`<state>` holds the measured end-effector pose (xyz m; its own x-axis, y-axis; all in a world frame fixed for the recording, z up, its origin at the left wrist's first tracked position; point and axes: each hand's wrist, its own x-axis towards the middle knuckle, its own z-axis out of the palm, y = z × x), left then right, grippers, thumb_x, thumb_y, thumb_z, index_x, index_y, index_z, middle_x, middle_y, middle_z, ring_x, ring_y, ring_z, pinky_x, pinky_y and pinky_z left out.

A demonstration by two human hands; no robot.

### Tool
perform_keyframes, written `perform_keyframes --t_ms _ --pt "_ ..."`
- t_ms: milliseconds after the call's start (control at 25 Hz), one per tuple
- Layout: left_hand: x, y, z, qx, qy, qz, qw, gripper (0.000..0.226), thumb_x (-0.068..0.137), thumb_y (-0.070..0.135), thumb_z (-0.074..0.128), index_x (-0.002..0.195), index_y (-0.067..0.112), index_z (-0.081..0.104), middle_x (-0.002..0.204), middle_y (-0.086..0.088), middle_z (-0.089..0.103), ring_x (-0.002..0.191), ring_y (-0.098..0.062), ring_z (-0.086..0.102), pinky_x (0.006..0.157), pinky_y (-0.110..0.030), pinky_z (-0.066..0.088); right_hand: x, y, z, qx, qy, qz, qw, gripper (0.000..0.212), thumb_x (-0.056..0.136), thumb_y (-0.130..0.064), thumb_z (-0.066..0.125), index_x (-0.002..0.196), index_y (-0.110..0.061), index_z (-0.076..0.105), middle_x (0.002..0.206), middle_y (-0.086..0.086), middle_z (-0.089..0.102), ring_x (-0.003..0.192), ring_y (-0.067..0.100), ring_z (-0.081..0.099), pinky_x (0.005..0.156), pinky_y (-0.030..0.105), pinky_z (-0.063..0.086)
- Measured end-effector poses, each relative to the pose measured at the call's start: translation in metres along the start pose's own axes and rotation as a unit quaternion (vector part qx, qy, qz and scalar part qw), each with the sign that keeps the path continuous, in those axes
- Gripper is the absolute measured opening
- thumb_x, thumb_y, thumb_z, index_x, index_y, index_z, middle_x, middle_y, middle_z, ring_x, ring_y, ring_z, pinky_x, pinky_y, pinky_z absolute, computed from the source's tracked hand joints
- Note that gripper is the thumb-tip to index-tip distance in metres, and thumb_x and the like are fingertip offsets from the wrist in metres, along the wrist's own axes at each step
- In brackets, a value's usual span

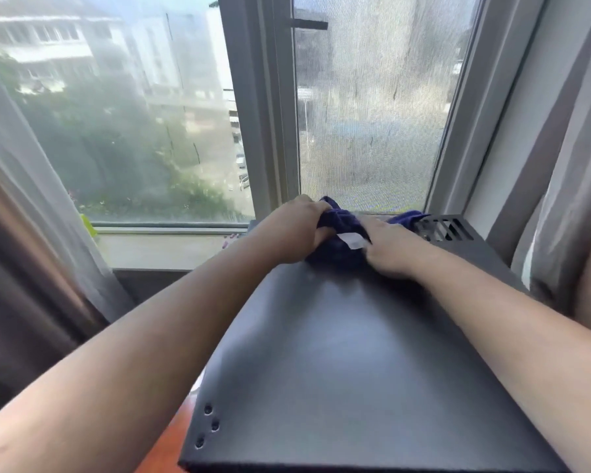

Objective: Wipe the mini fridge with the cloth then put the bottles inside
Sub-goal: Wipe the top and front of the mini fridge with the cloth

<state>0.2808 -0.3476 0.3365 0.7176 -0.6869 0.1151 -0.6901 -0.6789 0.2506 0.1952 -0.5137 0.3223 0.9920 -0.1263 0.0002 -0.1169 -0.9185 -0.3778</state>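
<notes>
The black mini fridge (348, 353) fills the lower middle of the view, seen from above; only its flat top shows. A dark blue cloth (338, 227) with a white tag lies bunched at the far end of that top. My left hand (294, 230) grips the cloth's left side with curled fingers. My right hand (393, 249) holds the cloth's right side, fingers bent over it and pressing it onto the fridge. No bottles are in view.
A window (151, 114) with a grey frame stands right behind the fridge, above a pale sill (157, 249). Curtains hang at the left (31, 216) and the right (567, 165). A vent grille (444, 228) sits at the fridge's far right corner. Reddish wood (164, 442) shows at the lower left.
</notes>
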Motion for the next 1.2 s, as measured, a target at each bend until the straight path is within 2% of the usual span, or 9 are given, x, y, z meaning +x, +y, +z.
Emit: perform_keyframes --t_ms 240,360,600,840,960,1080,1200 --pt "-0.088 -0.039 -0.008 -0.04 0.007 0.051 0.998 0.048 0.096 0.04 0.063 0.141 0.026 0.055 0.141 -0.001 0.053 0.123 -0.021 0.056 0.11 -0.038 0.041 -0.062 -0.052 0.035 0.006 0.009 -0.021 1.0 0.052 0.104 -0.031 0.044 0.154 -0.022 0.035 0.157 0.012 0.043 0.144 0.029 0.039 0.115 0.03 0.025" --pt "-0.127 -0.044 -0.003 -0.034 0.032 0.056 0.997 0.053 0.095 0.047 0.061 0.143 0.028 0.053 0.144 0.001 0.052 0.125 -0.023 0.055 0.111 -0.044 0.042 -0.091 -0.071 0.052 -0.017 0.02 -0.021 0.999 0.055 0.105 -0.032 0.04 0.158 -0.02 0.028 0.164 0.014 0.03 0.153 0.028 0.025 0.123 0.036 0.016" --pt "-0.188 -0.043 0.002 -0.047 0.066 0.042 0.996 0.054 0.094 0.054 0.055 0.144 0.033 0.05 0.144 0.002 0.051 0.128 -0.024 0.053 0.112 -0.043 0.041 -0.13 -0.095 0.065 -0.037 0.011 -0.03 0.999 0.057 0.105 -0.038 0.037 0.159 -0.026 0.025 0.166 0.015 0.026 0.155 0.029 0.02 0.126 0.042 0.014" --pt "-0.248 -0.016 0.002 -0.042 0.083 0.027 0.995 0.055 0.092 0.054 0.057 0.141 0.031 0.055 0.139 0.0 0.055 0.124 -0.02 0.054 0.105 -0.028 0.038 -0.189 -0.105 0.066 -0.019 0.011 -0.073 0.997 0.054 0.105 -0.042 0.04 0.157 -0.031 0.03 0.165 0.012 0.029 0.154 0.029 0.024 0.125 0.037 0.016" --pt "-0.279 0.012 0.005 -0.039 0.089 0.017 0.995 0.054 0.091 0.056 0.059 0.14 0.033 0.056 0.137 0.001 0.056 0.121 -0.021 0.056 0.107 -0.034 0.042 -0.224 -0.095 0.06 0.005 0.008 -0.089 0.996 0.052 0.104 -0.042 0.045 0.155 -0.035 0.036 0.164 0.009 0.033 0.153 0.026 0.027 0.124 0.035 0.018" --pt "-0.297 0.054 0.018 -0.026 0.1 0.008 0.995 0.054 0.093 0.053 0.06 0.142 0.031 0.055 0.14 0.001 0.054 0.126 -0.026 0.051 0.111 -0.043 0.04 -0.26 -0.074 0.054 0.023 0.028 -0.076 0.996 0.046 0.103 -0.042 0.048 0.148 -0.041 0.044 0.161 0.006 0.04 0.149 0.027 0.034 0.123 0.042 0.025" --pt "-0.294 0.103 0.031 -0.021 0.106 0.002 0.994 0.052 0.096 0.049 0.059 0.144 0.029 0.053 0.144 -0.002 0.053 0.131 -0.029 0.047 0.112 -0.045 0.038 -0.292 -0.041 0.047 0.03 0.065 -0.058 0.996 0.037 0.103 -0.038 0.046 0.139 -0.039 0.056 0.144 0.007 0.058 0.136 0.031 0.048 0.114 0.045 0.037"
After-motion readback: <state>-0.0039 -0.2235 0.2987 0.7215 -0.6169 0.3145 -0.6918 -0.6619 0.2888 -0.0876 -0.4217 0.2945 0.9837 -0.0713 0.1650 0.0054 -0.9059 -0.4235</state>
